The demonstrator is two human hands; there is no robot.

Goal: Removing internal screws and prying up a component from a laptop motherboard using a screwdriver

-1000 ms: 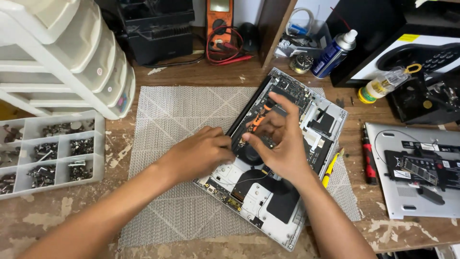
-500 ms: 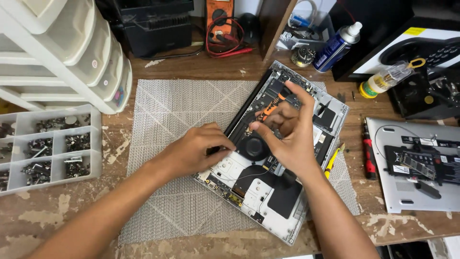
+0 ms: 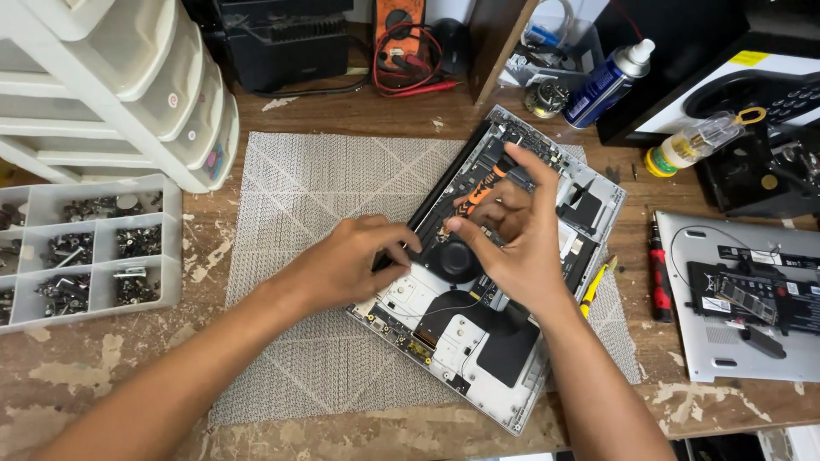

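A worn wooden workbench [image 3: 102, 367], scuffed and blotched with pale paint, fills the view under even, soft light. A grey woven mat [image 3: 316, 188] covers its middle, with a white plastic drawer unit [image 3: 111, 77] at ten o'clock and a clear compartment tray [image 3: 85, 248] of small parts at nine. At twelve stands a dark wooden upright [image 3: 495, 43], possibly a shelf support.

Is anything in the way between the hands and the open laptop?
Nothing visible. The right hand holds an orange-and-black screwdriver over the opened laptop, tip down by the black fan. The left hand rests directly on the laptop's left edge.
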